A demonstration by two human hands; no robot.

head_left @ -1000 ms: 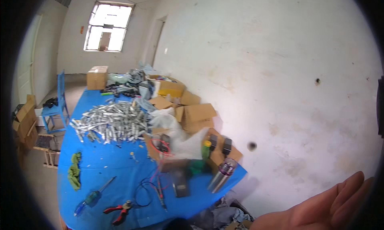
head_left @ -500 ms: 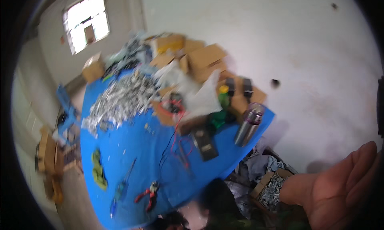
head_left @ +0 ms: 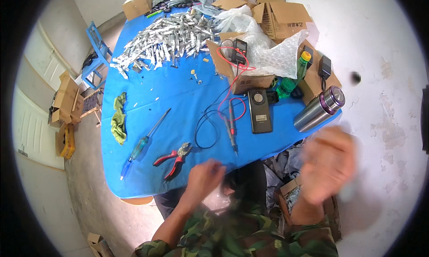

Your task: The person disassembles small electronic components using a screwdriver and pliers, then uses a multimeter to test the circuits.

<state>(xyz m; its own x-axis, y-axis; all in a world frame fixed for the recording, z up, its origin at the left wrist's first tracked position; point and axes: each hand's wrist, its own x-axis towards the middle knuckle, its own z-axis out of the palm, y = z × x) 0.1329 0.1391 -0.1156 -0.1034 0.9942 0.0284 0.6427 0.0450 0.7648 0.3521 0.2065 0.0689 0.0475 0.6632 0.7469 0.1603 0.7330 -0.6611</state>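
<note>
My left hand (head_left: 206,177) is at the table's front edge with its fingers curled in; whatever they may hold is hidden. Nearest to it lie pliers (head_left: 178,158) with red and black handles, jaws pointing away from me. To their left is a screwdriver (head_left: 142,146) with a translucent blue-green handle. My right hand (head_left: 328,165) is raised off the right side of the table, below a steel thermos flask (head_left: 319,108), and motion smears its fingers. Red and black test probes (head_left: 232,125) lie beside a dark rectangular device (head_left: 259,112). Their leads run to a multimeter (head_left: 239,50).
A heap of silvery strips (head_left: 167,38) covers the far blue tabletop (head_left: 156,94). Cardboard boxes (head_left: 283,20), bubble wrap (head_left: 277,56) and a green bottle (head_left: 295,78) crowd the right. A green cloth (head_left: 118,119) lies left. Beneath my right hand stands an open carton (head_left: 289,188).
The view has turned down and right. My right hand, earlier flat and open at the right edge, now appears further left and blurred. My left hand and forearm have come into view.
</note>
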